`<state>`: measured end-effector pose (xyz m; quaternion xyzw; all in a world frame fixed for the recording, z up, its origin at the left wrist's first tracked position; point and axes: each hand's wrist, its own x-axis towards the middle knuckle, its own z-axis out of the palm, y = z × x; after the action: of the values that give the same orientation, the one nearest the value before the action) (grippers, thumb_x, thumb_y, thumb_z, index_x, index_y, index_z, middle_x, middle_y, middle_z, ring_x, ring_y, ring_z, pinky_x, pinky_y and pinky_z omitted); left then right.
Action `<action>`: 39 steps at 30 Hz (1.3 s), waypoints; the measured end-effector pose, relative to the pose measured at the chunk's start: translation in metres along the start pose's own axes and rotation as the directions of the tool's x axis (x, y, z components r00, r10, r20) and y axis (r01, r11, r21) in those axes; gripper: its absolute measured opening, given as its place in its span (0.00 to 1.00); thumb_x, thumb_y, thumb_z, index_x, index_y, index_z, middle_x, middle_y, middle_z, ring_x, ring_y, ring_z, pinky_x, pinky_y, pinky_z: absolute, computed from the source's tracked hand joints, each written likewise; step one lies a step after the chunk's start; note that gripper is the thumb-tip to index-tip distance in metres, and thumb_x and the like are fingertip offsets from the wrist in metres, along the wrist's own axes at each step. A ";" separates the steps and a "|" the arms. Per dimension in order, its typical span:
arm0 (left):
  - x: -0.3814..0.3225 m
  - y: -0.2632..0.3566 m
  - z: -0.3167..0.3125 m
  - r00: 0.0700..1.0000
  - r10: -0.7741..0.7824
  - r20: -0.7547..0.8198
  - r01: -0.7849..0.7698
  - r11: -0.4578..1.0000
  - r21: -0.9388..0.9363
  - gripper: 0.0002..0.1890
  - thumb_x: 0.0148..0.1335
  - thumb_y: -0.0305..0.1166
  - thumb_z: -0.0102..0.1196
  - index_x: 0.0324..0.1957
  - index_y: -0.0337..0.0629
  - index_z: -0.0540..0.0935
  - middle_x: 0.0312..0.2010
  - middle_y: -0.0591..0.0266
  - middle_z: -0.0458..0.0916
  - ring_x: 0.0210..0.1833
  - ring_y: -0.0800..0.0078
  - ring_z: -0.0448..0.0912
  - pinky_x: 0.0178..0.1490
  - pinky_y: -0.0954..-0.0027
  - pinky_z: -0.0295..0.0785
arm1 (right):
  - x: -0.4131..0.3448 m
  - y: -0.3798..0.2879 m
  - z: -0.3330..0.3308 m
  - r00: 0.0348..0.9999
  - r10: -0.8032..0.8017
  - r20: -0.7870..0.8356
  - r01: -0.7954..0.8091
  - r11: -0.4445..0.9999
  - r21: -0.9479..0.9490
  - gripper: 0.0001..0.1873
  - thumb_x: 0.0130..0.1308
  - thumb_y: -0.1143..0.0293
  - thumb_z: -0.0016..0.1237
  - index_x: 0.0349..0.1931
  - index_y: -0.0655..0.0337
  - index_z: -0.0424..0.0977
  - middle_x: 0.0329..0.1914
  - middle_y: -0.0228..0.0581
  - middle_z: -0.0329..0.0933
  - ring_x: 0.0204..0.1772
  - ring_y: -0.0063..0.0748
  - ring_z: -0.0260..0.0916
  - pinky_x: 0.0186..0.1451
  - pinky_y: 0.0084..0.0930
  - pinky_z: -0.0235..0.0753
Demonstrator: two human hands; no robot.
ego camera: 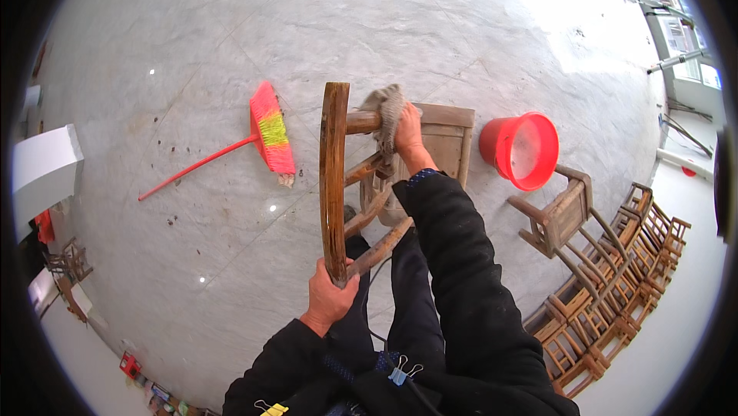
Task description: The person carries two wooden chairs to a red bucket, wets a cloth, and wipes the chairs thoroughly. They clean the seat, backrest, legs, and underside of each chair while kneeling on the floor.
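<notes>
In front of me a wooden chair [334, 174] is tilted, its wet-looking curved top rail nearest the camera. My left hand [330, 296] grips the lower end of that rail. With my right hand [410, 133] I hold a grey-brown cloth [390, 113] against a wooden post that joins the rail near its upper end. The chair's panelled seat [441, 139] shows beyond my right wrist. My right sleeve hides part of the chair. A red bucket [519, 151] holding cloudy, foamy liquid stands to the right of the seat.
A broom [268, 133] with a red handle lies on the tiled floor at left. A wooden chair [568, 214] rests below the bucket, beside a row of stacked wooden chairs [622, 301] along the right wall. A ladder [677, 61] is at upper right. My feet are close under the held chair.
</notes>
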<state>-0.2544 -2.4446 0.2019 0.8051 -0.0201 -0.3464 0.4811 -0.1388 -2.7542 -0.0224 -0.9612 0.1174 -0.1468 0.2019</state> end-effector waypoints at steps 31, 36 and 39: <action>0.007 -0.011 0.028 0.999 0.010 -0.051 -0.008 0.998 0.056 0.24 0.58 0.37 0.60 0.53 0.37 0.69 0.34 0.42 0.81 0.41 0.39 0.80 0.41 0.47 0.75 | -0.044 -0.225 -0.128 0.965 0.227 0.131 -0.218 0.414 0.884 0.10 0.68 0.71 0.41 0.39 0.67 0.74 0.40 0.43 0.75 0.40 0.36 0.73 0.47 0.34 0.77; 0.012 -0.007 0.040 0.986 0.104 -0.131 -0.102 0.995 0.022 0.24 0.61 0.43 0.60 0.49 0.35 0.68 0.28 0.42 0.80 0.35 0.38 0.80 0.37 0.46 0.73 | -0.024 -0.154 -0.095 0.855 0.461 0.240 -0.416 0.333 0.846 0.16 0.72 0.62 0.40 0.41 0.66 0.76 0.39 0.44 0.78 0.40 0.39 0.74 0.49 0.39 0.75; 0.020 -0.013 0.047 0.982 0.123 -0.142 -0.122 0.992 0.017 0.25 0.63 0.45 0.59 0.47 0.34 0.68 0.29 0.41 0.80 0.35 0.38 0.80 0.36 0.46 0.73 | -0.026 -0.103 -0.073 0.990 0.030 0.136 -0.073 0.945 0.318 0.15 0.71 0.62 0.44 0.46 0.65 0.76 0.45 0.46 0.79 0.47 0.44 0.75 0.55 0.43 0.73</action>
<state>-0.2703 -2.4803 0.1668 0.8268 -0.0366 -0.2576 0.4986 -0.1700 -2.6806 0.0792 -0.9194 0.1036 -0.0963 0.3671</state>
